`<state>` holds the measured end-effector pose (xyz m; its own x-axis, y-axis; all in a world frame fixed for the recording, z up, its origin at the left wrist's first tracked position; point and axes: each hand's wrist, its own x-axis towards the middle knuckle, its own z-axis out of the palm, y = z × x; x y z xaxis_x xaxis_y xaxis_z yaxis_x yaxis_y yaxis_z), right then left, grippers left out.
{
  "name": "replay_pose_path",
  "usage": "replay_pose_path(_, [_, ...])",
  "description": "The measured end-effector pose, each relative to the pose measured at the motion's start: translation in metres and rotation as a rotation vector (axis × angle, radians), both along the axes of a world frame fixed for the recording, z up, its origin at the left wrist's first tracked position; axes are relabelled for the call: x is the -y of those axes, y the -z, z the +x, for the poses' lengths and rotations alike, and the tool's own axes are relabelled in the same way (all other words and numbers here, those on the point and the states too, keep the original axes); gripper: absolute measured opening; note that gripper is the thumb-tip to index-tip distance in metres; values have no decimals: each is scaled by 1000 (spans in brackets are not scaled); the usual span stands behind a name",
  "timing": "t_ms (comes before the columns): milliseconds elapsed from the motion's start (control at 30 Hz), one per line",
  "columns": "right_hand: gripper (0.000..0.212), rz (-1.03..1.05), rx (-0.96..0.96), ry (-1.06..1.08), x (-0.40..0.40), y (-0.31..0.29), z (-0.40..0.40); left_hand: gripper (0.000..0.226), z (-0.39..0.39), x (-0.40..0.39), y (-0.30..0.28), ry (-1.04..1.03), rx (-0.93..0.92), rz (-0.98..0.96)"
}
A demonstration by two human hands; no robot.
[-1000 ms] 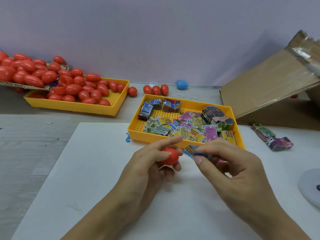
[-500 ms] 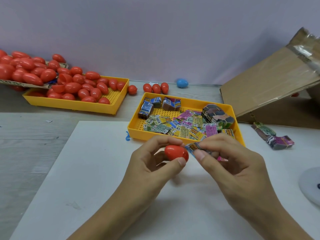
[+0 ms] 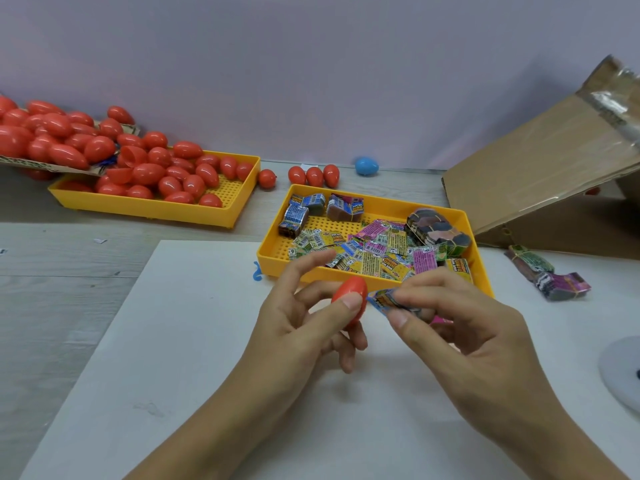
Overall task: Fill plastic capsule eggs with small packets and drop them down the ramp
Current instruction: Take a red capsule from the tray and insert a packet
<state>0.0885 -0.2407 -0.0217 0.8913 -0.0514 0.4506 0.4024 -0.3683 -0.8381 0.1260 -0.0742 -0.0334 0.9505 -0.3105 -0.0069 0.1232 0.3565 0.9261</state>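
Head view. The left hand (image 3: 304, 327) grips a red plastic capsule egg (image 3: 349, 294) between thumb and fingers, at 6 o'clock of the yellow perforated plastic tray (image 3: 377, 277) of packets. The right hand (image 3: 460, 334) pinches a small blue printed packet (image 3: 384, 300), apparently touching the egg's 3 o'clock side.

A pale grey wood-grain counter (image 3: 69, 265) runs up to a plain lilac wall (image 3: 311, 64). A white sheet (image 3: 173, 375) lies flat over the counter's near part, with a small blue squiggle (image 3: 257, 271) on its far edge. A round grey-white object (image 3: 623, 372) sits at the right edge, cut off by the frame.
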Motion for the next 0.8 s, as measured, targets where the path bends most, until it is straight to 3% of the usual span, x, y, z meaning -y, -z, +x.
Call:
replay_pose_path(100, [18, -23, -2, -3, 1, 0, 0, 21, 3, -2, 1, -27, 10, 18])
replay_pose_path(267, [21, -59, 24, -7, 0, -2, -1, 37, 4, -3, -1, -25, -108, -1])
replay_pose_path(333, [9, -71, 23, -18, 0, -2, -2, 36, 4, -3, -3, -13, -95, 9])
replay_pose_path(800, [15, -214, 62, -44, -2, -3, -5, 37, 2, -1, -1, -48, -35, 72])
